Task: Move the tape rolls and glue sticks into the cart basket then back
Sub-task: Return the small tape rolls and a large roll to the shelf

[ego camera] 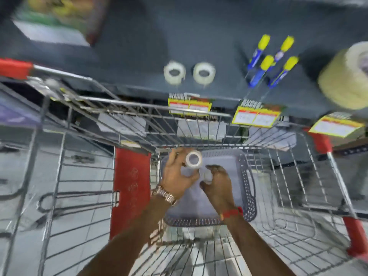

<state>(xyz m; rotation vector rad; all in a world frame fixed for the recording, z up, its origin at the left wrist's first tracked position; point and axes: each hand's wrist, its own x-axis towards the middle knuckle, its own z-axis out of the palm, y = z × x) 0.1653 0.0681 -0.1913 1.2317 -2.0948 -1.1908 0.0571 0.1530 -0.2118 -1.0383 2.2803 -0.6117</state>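
- Holding a tape roll [193, 160] at frame centre, our left hand [179, 176] curls round it.
- Our right hand [216, 181] pinches another roll [207, 177] above the grey basket [247, 188].

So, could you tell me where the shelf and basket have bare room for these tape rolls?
The shelf is bare left of the two tape rolls, and between them and the glue sticks. Its right end is crowded by the big roll. The basket floor looks bare under both hands, left and right, each holding a roll.
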